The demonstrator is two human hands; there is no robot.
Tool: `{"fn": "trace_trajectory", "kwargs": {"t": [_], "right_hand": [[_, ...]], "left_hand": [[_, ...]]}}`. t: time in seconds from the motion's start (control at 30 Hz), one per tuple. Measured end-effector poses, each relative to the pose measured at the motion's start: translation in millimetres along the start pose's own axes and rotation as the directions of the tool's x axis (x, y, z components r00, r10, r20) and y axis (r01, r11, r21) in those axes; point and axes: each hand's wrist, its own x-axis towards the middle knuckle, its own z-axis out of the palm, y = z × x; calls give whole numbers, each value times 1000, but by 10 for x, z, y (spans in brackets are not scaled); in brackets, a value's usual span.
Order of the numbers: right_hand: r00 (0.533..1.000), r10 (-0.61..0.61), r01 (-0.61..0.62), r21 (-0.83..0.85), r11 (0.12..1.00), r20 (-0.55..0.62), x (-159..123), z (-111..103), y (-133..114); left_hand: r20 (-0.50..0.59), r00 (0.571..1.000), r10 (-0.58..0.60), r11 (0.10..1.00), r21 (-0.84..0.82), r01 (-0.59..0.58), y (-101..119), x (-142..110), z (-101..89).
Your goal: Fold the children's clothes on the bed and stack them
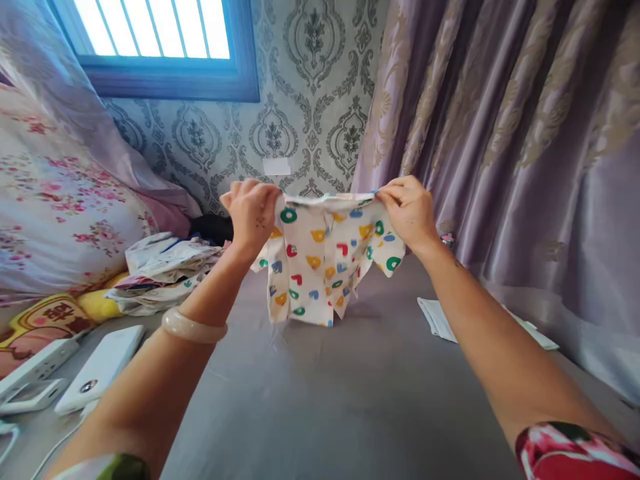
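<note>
A small white short-sleeved shirt (315, 267) with red, blue, green and yellow shapes hangs stretched between my hands. My left hand (254, 210) pinches its upper edge at one corner, fingers closed. At the opposite corner my right hand (409, 210) grips the same edge, also closed. The front panels hang down, and the lower hem is close to the grey sheet (320, 400); whether it touches is hard to tell. A pale bangle (194, 327) sits on my left forearm.
At the left lie a heap of clothes (165, 267), a yellow printed cushion (50, 323), a white power bank (103, 367) and a power strip (37, 367). Folded white cloth (437, 319) rests at the right, partly behind my forearm. Purple curtains (480, 133) hang on that side.
</note>
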Motion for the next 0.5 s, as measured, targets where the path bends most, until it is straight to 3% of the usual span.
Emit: {"fn": "trace_trajectory", "kwargs": {"t": [0.07, 0.2, 0.3, 0.5], "right_hand": [[998, 20, -22, -28, 999, -65, 13, 54, 56], [998, 54, -55, -50, 997, -14, 19, 178, 175], [995, 100, -100, -53, 994, -6, 15, 235, 223], [961, 253, -241, -111, 964, 108, 77, 248, 160]], "left_hand": [[-17, 999, -48, 998, -46, 47, -40, 21, 86], [190, 968, -162, 985, -32, 171, -95, 53, 250], [171, 951, -257, 965, 3, 261, -96, 47, 323], [163, 933, -322, 943, -29, 331, -62, 28, 376]]}}
